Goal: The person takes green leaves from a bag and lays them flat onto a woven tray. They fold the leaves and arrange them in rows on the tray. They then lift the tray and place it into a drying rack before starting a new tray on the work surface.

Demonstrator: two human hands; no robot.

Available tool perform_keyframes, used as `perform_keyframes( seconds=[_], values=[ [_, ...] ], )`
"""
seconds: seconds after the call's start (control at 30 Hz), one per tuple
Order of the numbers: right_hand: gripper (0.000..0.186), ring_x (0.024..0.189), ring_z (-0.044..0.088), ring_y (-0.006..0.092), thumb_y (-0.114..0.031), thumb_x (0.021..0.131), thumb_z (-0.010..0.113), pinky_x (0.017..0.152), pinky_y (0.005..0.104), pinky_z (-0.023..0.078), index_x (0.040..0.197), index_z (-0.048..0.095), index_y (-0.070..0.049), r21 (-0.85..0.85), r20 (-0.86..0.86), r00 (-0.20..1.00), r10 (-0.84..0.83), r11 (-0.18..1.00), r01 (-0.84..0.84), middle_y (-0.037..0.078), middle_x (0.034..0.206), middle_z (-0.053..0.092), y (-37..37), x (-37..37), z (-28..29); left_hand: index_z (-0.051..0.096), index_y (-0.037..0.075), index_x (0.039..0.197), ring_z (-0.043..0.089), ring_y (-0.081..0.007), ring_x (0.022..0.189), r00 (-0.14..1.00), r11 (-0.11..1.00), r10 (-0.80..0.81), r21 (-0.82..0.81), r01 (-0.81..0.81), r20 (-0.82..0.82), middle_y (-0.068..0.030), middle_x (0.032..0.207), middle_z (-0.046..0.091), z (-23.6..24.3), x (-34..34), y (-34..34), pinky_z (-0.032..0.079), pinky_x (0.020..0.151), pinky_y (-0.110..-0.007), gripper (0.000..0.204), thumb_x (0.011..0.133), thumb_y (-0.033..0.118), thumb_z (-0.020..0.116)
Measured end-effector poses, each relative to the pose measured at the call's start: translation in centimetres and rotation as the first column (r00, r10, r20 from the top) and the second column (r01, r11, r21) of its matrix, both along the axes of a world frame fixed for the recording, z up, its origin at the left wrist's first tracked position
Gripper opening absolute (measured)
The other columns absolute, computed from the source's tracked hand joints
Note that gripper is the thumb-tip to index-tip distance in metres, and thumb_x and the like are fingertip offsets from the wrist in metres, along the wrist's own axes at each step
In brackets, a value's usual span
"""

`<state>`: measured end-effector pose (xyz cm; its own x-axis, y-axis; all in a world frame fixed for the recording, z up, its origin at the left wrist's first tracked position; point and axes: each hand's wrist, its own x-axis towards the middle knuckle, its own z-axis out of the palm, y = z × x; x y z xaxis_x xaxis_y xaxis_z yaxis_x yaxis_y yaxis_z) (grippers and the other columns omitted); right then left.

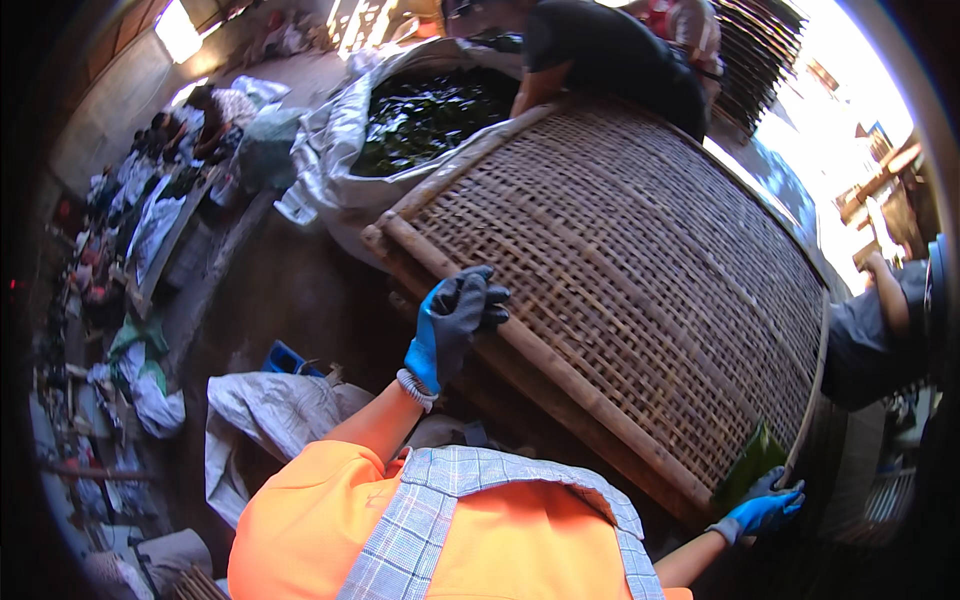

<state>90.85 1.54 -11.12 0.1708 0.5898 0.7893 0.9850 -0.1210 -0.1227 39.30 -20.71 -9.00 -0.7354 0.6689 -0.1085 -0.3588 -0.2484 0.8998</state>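
Observation:
A large brown woven bamboo rack (620,270) with pole edges lies tilted in front of me. My left hand (455,320), in a blue and dark-grey glove, is over its near pole, the fingers curled together. Whatever they hold, if anything, is hidden. At the rack's near right corner my right hand (760,510), in the same kind of glove, has its fingers apart. A green leaf (752,462) lies on the weave just beside that hand. Whether the hand touches the leaf I cannot tell.
Behind the rack's left end stands a big white sack (335,150) full of dark green leaves (430,115). A person in dark clothes (610,60) leans over the far edge. Stacked racks (745,60) rise behind. Another white sack (270,415) lies near my left arm; people and bundles fill the left side.

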Motion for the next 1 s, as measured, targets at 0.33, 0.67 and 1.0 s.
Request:
perform_keyframes(
  seconds=[0.33, 0.67, 1.0],
  values=[
    [0.048, 0.124, 0.046, 0.0280, -0.009, 0.093, 0.058, 0.106, 0.0381, 0.036, 0.136, 0.042, 0.002, -0.105, -0.530, 0.529, 0.663, 0.568, -0.817, 0.018, 0.137, 0.046, -1.2, -41.1, 2.3, 0.054, 0.004, 0.124, 0.066, -0.0166, 0.089, 0.987, 0.987, 0.161, -0.007, -0.161, -0.016, -0.0095, 0.103, 0.068, -2.7, -21.7, -7.6, 0.054, 0.081, -0.031, 0.034, 0.098, 0.024, 0.053],
    [0.038, 0.124, 0.044, 0.0376, -0.022, 0.096, 0.049, 0.107, 0.0443, 0.031, 0.125, 0.055, 0.001, -0.460, -0.139, 0.705, 0.696, 0.585, -0.668, 0.023, 0.131, 0.051, -2.1, -52.4, -3.2, 0.051, 0.002, 0.127, 0.063, -0.0167, 0.095, 0.989, 0.988, 0.147, -0.035, -0.148, -0.021, -0.0101, 0.108, 0.065, -6.2, -33.9, -7.9, 0.052, 0.085, -0.031, 0.035, 0.098, 0.022, 0.052],
    [0.034, 0.112, 0.054, 0.0201, -0.010, 0.095, 0.055, 0.099, 0.0327, 0.042, 0.126, 0.052, 0.005, -0.246, -0.760, 0.503, 0.412, 0.533, -0.809, 0.012, 0.119, 0.058, -0.9, -52.9, -4.7, 0.058, 0.004, 0.118, 0.063, -0.0127, 0.086, 0.923, 0.938, 0.337, -0.016, -0.346, -0.187, -0.0035, 0.100, 0.066, -12.4, -52.8, -4.7, 0.052, 0.078, -0.027, 0.027, 0.096, 0.020, 0.057]
  ],
)
